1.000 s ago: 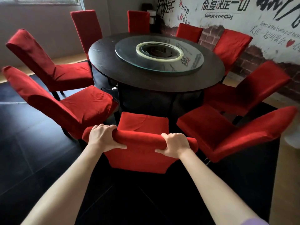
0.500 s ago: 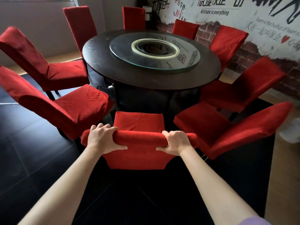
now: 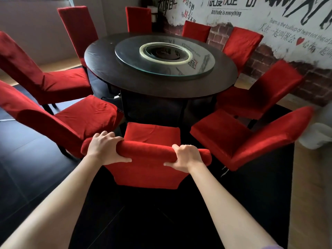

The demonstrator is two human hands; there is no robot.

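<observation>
1. dining room: mural wall (image 3: 269, 24) with printed brick and slogans across the upper right, dark tile floor (image 3: 36, 177) lower left, lighter wood strip down the right edge.
2. round dark table (image 3: 161, 88) sits upper centre, with a glass turntable (image 3: 201, 69) on top.
3. red-covered chairs ring it. left neighbour chair (image 3: 86, 114) and right neighbour chair (image 3: 224, 137) flank a slot at lower centre.
4. near chair (image 3: 149, 175) sits in that slot, seat facing the table. the seat's far edge is near the table base, can't tell if it's under the rim yet.
5. left hand (image 3: 105, 150) grips the left end of the top rail, fingers over the front, thumb along the back. right hand (image 3: 186, 157) grips the right end the same way. both clamped on, nothing else held.
6. delta vs 1 s ago: table and ring of chairs read slightly larger, grip points unchanged, chair stays centred between the arms. my read: a slow push-in toward the table, little travel so far, tuck-in not finished.
7. risk: slot looks tight, and the near chair's left corner is just beside the left neighbour chair. keep the push straight.
</observation>
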